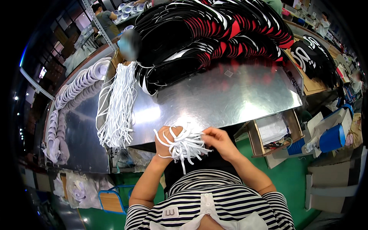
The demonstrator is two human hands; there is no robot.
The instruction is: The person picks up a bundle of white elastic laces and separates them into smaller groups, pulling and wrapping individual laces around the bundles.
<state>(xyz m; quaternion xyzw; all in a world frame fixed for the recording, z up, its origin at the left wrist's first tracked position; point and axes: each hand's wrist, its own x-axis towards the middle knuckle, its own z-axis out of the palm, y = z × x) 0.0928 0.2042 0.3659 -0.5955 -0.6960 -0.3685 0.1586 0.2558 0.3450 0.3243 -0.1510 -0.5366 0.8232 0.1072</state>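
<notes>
A bunch of white cords, their loose ends fanned out, is gripped in my left hand just in front of the table's near edge. Several ends droop over the fingers, and one hangs down lower. At the bunch's right side my right hand is closed, thumb and forefinger pinching a white cord end. Up and to the left, a long, thick bundle of white cords lies over the metal table and reaches its front edge.
Tall rows of layered black, red and white pieces fill the table's back. White nested curved pieces line the left. An open drawer juts out at right, near a blue bin. A stool stands lower left. Another person works far left.
</notes>
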